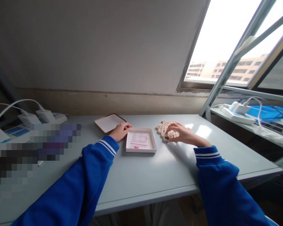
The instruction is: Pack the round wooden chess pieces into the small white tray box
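Round wooden Chinese chess pieces (pixel 163 128) with carved characters lie in a cluster on the table. My right hand (pixel 182 134) reaches over them from the right, its fingers curled down and closed about a piece with a black character (pixel 166 138) at the cluster's near edge. Left of the cluster sits a shallow open box (pixel 141 150) with red line marks on its white inside floor. My left hand (pixel 120 131) grips the box's left side near the far corner; part of its fingers is hidden. Behind that hand lies a box lid (pixel 108 123), inside up.
The grey table (pixel 141 182) meets the wall at the back. Power strips with white chargers (pixel 46 115) stand at the left, beside a blurred-out patch. On the right, a metal frame post (pixel 228 69) rises by a side shelf with a power strip (pixel 238 114) and a blue basket (pixel 269 111).
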